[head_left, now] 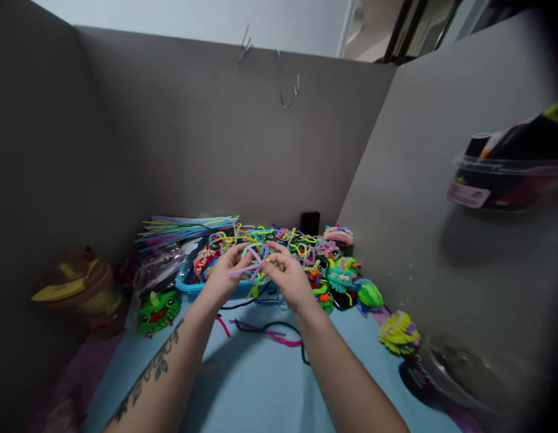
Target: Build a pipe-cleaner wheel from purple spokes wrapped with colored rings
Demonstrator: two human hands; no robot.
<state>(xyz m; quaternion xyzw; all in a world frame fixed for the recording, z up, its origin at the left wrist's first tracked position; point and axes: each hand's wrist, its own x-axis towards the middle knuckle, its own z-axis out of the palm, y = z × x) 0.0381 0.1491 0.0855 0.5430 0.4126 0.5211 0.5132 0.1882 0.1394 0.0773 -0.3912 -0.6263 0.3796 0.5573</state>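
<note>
Bent pipe cleaners (pixel 257 257) in lavender and pale green form a loose looped shape between my two hands, raised over the table. My left hand (pixel 230 268) pinches the shape at its left side, a lavender end sticking out below the fingers. On the other side my right hand (pixel 286 270) has its thumb and fingers closed on the same loops. Exactly where the fingertips press is partly hidden. Just behind the hands lies a tangled heap of coloured pipe cleaners (pixel 301 240), partly in a blue tray (pixel 193 288).
Straight pipe cleaners (pixel 184 228) lie at the back left, a green fuzzy figure (pixel 158 311) nearer. More fuzzy pieces, including a yellow one (pixel 398 332), line the right side. Loose strands (pixel 279 338) lie on the blue tabletop (pixel 252 391). Grey partitions (pixel 234 132) enclose the table; a clear holder (pixel 508 180) hangs right.
</note>
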